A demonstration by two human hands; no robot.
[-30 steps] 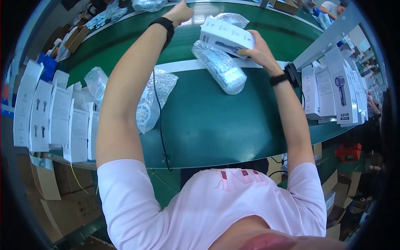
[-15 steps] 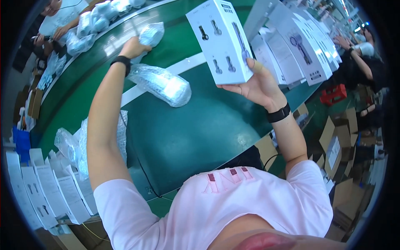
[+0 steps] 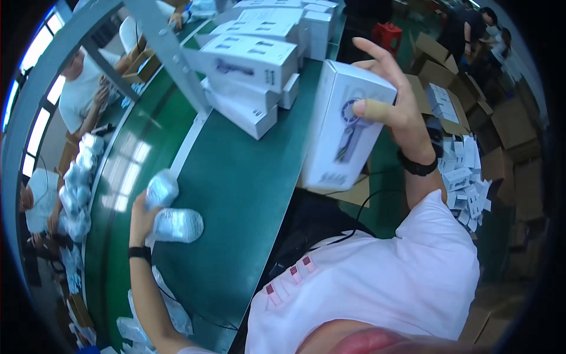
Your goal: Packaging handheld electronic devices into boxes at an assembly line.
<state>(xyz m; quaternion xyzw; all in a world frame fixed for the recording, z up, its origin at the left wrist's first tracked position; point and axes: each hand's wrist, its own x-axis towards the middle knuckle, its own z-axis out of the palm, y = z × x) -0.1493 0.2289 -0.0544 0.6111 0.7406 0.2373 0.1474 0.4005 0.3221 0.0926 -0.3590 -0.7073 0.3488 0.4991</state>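
Note:
My right hand (image 3: 400,112) holds a white product box (image 3: 348,133) upright in the air, past the right edge of the green table (image 3: 236,177); a bandaged thumb presses its printed face. My left hand (image 3: 142,213) rests on the green belt, gripping a bubble-wrapped item (image 3: 175,224). A second wrapped item (image 3: 160,189) lies just behind it, touching my fingers. Both wrists carry black bands.
A stack of white boxes (image 3: 253,65) stands at the table's far end beside a slanted metal post (image 3: 171,59). More wrapped items (image 3: 79,189) line the belt's left side, where other people sit. Cardboard cartons (image 3: 507,135) and scattered white packets (image 3: 466,183) lie on the right.
My view has swung right. The right hand lifted the white box off the table and carried it right, turning it upright. The left hand drew back toward me with a wrapped item.

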